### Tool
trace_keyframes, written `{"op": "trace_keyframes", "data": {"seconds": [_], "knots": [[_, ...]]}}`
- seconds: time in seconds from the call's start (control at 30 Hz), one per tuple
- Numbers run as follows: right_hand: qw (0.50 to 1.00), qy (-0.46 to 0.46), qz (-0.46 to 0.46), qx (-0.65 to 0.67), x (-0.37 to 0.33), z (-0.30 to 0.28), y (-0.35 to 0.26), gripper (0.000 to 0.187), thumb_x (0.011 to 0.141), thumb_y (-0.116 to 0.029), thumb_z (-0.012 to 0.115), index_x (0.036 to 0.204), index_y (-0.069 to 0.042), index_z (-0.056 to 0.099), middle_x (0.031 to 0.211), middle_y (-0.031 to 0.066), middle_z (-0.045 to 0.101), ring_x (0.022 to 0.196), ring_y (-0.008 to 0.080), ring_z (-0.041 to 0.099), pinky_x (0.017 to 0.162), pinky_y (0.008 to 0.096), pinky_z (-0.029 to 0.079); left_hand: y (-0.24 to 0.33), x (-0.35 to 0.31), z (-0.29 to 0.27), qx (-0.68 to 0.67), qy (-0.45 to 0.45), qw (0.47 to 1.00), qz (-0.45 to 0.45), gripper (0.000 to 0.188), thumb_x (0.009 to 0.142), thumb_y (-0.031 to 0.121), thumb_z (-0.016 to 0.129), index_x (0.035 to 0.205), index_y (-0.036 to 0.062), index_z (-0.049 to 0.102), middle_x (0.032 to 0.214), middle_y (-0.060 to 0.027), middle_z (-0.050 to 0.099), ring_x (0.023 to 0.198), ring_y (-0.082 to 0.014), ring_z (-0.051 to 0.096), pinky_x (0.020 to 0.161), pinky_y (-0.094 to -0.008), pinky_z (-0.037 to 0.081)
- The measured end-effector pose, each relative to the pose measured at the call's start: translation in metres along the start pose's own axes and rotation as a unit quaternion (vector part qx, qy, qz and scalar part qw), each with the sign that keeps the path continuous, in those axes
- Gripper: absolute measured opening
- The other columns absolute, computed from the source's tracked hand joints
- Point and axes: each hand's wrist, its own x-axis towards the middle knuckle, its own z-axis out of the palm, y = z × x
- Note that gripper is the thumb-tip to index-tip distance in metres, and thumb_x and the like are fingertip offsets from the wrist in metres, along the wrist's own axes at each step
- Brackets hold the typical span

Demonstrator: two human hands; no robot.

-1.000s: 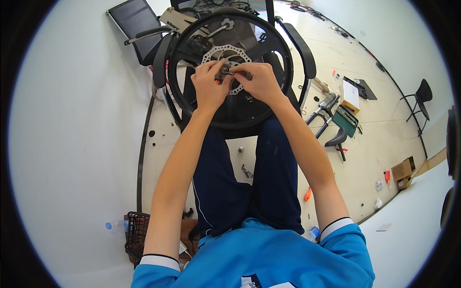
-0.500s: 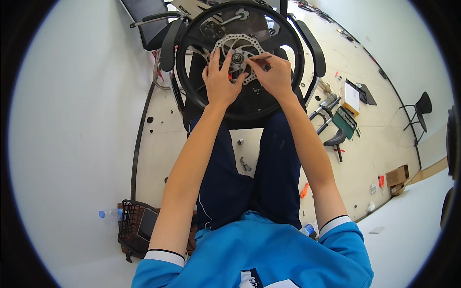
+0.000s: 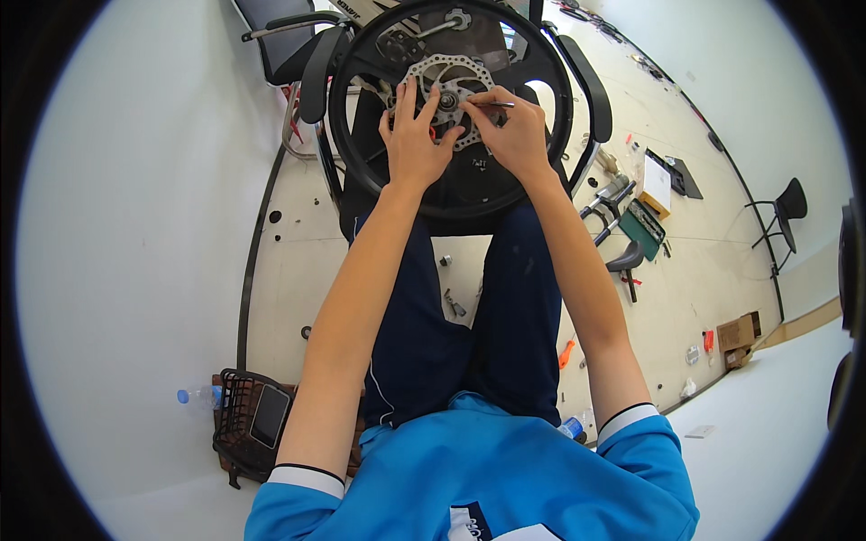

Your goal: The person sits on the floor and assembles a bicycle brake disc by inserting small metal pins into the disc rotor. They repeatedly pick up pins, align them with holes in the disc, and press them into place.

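Note:
A black wheel [image 3: 561, 108] with a thick tyre lies flat on a chair seat in front of my knees. A silver disc brake rotor [image 3: 440, 63] is at its hub, around a round axle end [image 3: 447, 101]. My left hand [image 3: 417, 144] rests palm down on the rotor's left side, fingers stretched out and apart, thumb reaching toward the rotor's lower edge. My right hand [image 3: 512, 135] pinches a thin, rod-like metal tool [image 3: 498, 105] at the hub's right. The tool's tip is hidden by my fingertips.
Black chair armrests [image 3: 591, 86] flank the wheel. On the floor to the right lie a bicycle fork [image 3: 615, 209], a green tool case [image 3: 642, 230], a saddle [image 3: 626, 259] and an orange-handled tool [image 3: 566, 353]. A black basket [image 3: 236, 415] holding a phone [image 3: 270, 416] stands at lower left.
The tool in my right hand has tilted, its outer end now pointing more to the right. My left hand stays on the rotor. The whole view has shifted slightly.

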Motion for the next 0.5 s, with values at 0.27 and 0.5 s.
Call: {"op": "trace_keyframes", "data": {"seconds": [0.27,0.5], "knots": [[0.999,-0.011,-0.026,-0.020,0.001,0.000,0.001,0.011,0.083,-0.009,0.075,0.091,-0.001,0.072,0.076,0.0134,0.071,0.065,0.0231,0.070,0.061,0.0288,0.053,0.003,0.001,-0.001,0.008,-0.004,1.000,-0.010,0.072,0.080,0.037,0.079,0.144,0.0156,0.053,0.160,-0.0165,0.030,0.149,-0.0315,0.027,0.112,-0.0610,0.021],[0.995,-0.052,-0.055,-0.071,0.012,-0.003,0.015,0.018,0.081,-0.019,0.079,0.083,-0.003,0.071,0.067,0.0115,0.068,0.059,0.0259,0.067,0.055,0.0303,0.050,0.004,-0.001,0.000,0.007,-0.003,1.000,-0.022,0.072,0.080,0.038,0.079,0.143,0.0165,0.053,0.160,-0.0151,0.030,0.148,-0.0311,0.027,0.111,-0.0618,0.022]]}}
